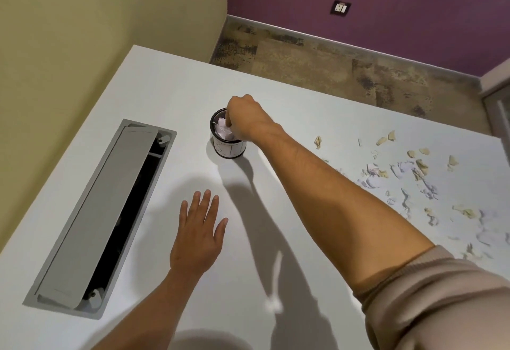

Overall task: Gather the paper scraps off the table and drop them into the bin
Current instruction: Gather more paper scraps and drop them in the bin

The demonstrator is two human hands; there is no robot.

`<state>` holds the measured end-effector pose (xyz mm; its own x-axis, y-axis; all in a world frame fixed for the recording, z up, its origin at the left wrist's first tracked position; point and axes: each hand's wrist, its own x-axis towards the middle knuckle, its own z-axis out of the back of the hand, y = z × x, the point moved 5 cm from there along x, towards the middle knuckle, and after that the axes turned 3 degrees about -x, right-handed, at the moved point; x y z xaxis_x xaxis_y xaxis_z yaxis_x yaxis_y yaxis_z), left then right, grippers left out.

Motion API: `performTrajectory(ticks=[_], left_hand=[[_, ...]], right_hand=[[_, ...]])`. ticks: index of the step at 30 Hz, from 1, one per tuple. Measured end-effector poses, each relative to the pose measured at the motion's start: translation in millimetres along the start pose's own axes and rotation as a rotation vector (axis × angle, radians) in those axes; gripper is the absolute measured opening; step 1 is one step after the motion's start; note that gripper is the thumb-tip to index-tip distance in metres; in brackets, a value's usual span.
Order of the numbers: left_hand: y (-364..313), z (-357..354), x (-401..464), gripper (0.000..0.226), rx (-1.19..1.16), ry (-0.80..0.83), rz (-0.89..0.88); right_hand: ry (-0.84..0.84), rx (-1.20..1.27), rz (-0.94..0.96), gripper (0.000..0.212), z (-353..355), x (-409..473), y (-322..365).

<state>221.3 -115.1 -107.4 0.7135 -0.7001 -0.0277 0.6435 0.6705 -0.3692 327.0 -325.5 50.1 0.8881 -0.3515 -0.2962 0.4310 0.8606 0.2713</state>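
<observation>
Paper scraps binned, under right fingers

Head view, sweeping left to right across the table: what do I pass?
Cable hatch → left hand, flat on the table → bin, right hand dipping into it → scattered paper scraps.

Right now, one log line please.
right hand: fingers in bin, pushing paper | left hand: flat on table | scraps remain
</observation>
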Motion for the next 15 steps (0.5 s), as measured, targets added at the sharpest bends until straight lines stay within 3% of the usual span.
performTrajectory(ticks=[10, 12, 15], left_hand=[[-11.0, 8.2, 1.4, 0.051, 0.126, 0.073, 0.01], [-22.9, 11.2, -1.3, 0.033, 0.176, 0.071, -0.087], [-54.2, 19.0, -9.4, 0.042, 0.108, 0.07, -0.177]], right_hand=[[-0.189, 0.269, -0.101, 0.05, 10.8, -119.0, -35.4], [-0.207, 0.284, -0.126, 0.05, 2.6, -146.7, -47.2], [-0.257, 0.328, -0.168, 0.044, -11.2, -186.3, -64.8]])
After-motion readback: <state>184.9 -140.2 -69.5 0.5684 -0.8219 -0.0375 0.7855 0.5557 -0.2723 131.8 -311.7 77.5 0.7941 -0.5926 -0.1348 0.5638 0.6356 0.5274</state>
